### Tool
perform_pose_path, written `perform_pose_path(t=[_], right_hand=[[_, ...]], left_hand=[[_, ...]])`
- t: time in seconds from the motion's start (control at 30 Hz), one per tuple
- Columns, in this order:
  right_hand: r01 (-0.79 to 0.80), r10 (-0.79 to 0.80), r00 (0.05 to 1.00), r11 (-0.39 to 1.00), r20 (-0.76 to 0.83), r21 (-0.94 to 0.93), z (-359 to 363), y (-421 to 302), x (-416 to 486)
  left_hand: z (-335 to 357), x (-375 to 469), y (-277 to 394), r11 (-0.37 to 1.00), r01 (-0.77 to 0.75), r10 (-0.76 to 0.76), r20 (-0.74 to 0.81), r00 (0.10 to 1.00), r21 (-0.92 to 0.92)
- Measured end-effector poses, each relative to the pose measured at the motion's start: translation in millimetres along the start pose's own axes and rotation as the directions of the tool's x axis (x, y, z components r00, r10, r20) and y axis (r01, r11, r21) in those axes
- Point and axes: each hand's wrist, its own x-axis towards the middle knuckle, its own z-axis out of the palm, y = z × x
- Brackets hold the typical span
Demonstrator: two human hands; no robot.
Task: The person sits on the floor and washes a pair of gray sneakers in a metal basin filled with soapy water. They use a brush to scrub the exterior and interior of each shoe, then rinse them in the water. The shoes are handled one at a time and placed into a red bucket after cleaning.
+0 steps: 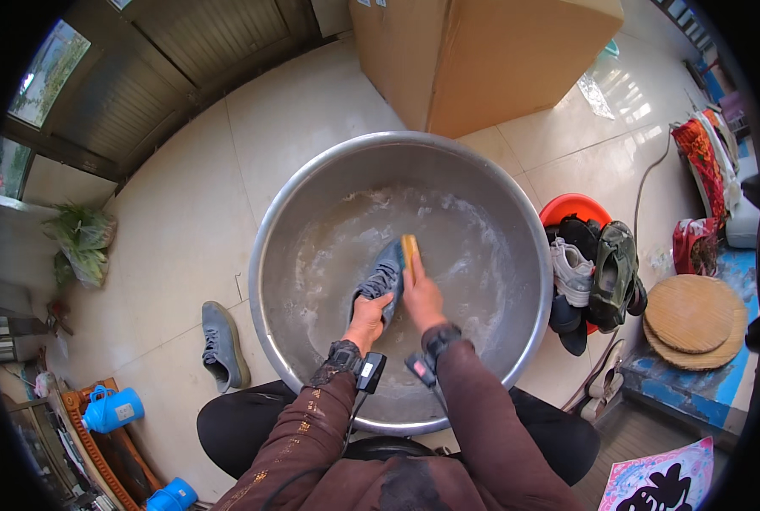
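Observation:
A grey-blue lace-up shoe point(386, 271) is held toe-away over the cloudy, sudsy water point(456, 255) in a wide metal basin point(272, 191). My left hand point(368, 317) grips it near the heel opening, the thumb over its upper. In my right hand point(423, 295) is a scrubbing brush with a yellowish wooden back point(409, 250), its bristle side against the shoe's right side near the toe. How far the shoe's underside dips into the water cannot be made out. A similar grey-blue shoe point(221, 345) lies on the tiles left of the basin.
Right of the basin, a red tub point(565, 204) is heaped with several shoes point(610, 274). A large cardboard box point(488, 64) stands beyond the rim. Round wooden boards point(693, 313) rest on a blue ledge at right. Bagged greens point(86, 243) and a blue jug point(115, 409) are at left.

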Motion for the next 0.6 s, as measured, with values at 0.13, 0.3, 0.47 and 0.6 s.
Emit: perform_pose_path(t=[0.13, 0.3, 0.47, 0.6], right_hand=[[0.039, -0.036, 0.983, 0.999, 0.182, -0.014, 6.6, 2.4, 4.1], [0.08, -0.07, 0.995, 0.981, 0.066, -0.177, 1.3, 28.1, -1.4], [-0.239, 0.226, 0.956, 0.97, -0.188, -0.051, -12.4, 84.4, 22.2], [-0.218, 0.336, 0.908, 0.888, -0.248, 0.404, 9.6, 115.0, -5.4]], left_hand=[[0.2, 3.0, 3.8, 0.996, -0.061, 0.062, 0.012, 0.998, -0.063], [-7.3, 1.9, 1.5, 1.0, -0.016, 0.016, 0.03, 0.999, -0.007], [-15.9, 5.7, -2.3, 0.999, 0.004, -0.005, -0.029, 1.0, -0.038], [-22.7, 12.2, -5.3, 1.0, 0.011, -0.01, -0.074, 0.997, 0.011]])
